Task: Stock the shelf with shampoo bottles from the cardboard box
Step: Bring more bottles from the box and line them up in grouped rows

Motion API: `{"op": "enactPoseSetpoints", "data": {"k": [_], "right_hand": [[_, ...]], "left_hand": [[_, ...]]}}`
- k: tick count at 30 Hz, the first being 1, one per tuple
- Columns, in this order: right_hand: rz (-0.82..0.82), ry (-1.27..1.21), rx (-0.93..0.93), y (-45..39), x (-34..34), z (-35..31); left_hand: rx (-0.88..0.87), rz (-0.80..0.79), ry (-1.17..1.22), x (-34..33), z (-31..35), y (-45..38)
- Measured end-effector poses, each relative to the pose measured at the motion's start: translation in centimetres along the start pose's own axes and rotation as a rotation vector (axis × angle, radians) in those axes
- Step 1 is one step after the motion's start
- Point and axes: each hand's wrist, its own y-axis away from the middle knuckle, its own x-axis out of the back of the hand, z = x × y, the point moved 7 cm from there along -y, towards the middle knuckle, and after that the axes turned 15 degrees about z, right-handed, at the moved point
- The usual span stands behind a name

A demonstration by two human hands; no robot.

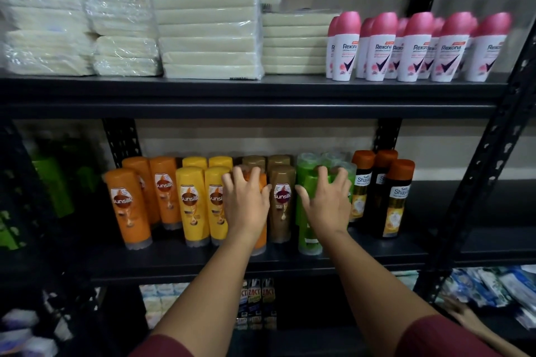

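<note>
Now the left hand (245, 201) is grasping an orange bottle (259, 240) on the shelf (203, 262). Beside it, the right hand (329, 201) is grasping a green bottle (309, 238).

Both arms reach forward and up, bare forearms, dark red sleeves at the elbows. Left hand (246, 200) back-up, fingers curled in a grip. Right hand (326, 200) likewise, fingers spread and curled.

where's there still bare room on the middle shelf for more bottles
Bare shelf board lies right of the dark orange-capped bottles, up to the slotted post. A dark gap also shows left of the orange bottles. Between them it is crowded: left hand on an orange bottle, right hand on a green bottle.
</note>
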Motion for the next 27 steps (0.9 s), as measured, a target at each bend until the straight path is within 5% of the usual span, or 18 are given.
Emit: {"op": "enactPoseSetpoints", "data": {"k": [12,19,27], "right_hand": [[-0.118,-0.275,-0.035,-0.8,0.0,0.5],[-0.079,-0.159,-0.024,-1.0,0.8,0.4],[-0.187,-0.303,-0.049,-1.6,0.4,0.3]], "left_hand": [[-0.048,-0.145,0.114,0.5,-0.4,-0.7],[-0.058,-0.175,-0.023,0.9,0.1,-1.2],[-0.016,-0.259,0.157,0.9,0.3,-1.7]]}}
